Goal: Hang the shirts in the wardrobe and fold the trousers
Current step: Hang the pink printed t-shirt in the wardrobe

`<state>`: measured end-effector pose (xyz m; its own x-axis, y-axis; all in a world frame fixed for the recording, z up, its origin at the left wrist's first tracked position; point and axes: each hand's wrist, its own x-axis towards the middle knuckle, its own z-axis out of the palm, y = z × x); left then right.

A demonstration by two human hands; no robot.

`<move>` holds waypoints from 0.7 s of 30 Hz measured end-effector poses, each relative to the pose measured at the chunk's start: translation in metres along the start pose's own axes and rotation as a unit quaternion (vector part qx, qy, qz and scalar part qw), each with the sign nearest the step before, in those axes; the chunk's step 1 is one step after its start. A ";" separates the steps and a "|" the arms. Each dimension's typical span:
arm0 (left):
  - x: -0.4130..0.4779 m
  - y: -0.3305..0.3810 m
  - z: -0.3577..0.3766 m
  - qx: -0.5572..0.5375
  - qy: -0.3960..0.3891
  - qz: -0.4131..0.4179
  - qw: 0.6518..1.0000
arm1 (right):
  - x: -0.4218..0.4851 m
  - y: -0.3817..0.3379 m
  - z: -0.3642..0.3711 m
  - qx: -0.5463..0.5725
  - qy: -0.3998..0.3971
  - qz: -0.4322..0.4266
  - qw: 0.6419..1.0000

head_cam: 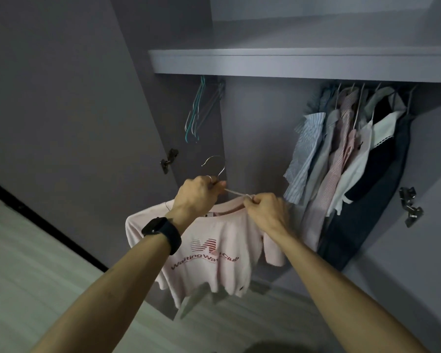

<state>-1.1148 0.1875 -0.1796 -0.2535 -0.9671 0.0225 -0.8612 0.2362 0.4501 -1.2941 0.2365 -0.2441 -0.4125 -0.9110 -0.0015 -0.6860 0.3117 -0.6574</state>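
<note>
Gripping the hanger (pixel 223 170) just under its hook with the left hand (pixel 196 193), fingers (pixel 215 184) curled round the wire. Pinching the hanger arm at the collar with the right hand (pixel 264 210). Holding the shirt (pixel 214 253) in the air before the open wardrobe (pixel 260 138), under the shelf (pixel 290 64), between spare hangers (pixel 198 110) and hung clothes (pixel 341 154).
</note>
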 end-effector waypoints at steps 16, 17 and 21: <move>0.002 -0.020 -0.004 -0.107 -0.032 0.000 0.994 | 0.015 0.035 -0.037 0.036 -0.026 -0.071 0.996; 0.002 -0.019 -0.006 -0.108 -0.035 0.000 0.994 | 0.010 0.043 -0.033 0.046 -0.020 -0.091 0.995; 0.000 -0.011 -0.005 -0.111 -0.048 0.005 0.993 | 0.000 0.060 -0.017 0.065 0.033 -0.162 0.984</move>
<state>-1.1035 0.1841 -0.1804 -0.3106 -0.9491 -0.0521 -0.7433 0.2084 0.6356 -1.3456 0.2599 -0.2705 -0.2260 -0.9357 0.2707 -0.7071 -0.0336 -0.7063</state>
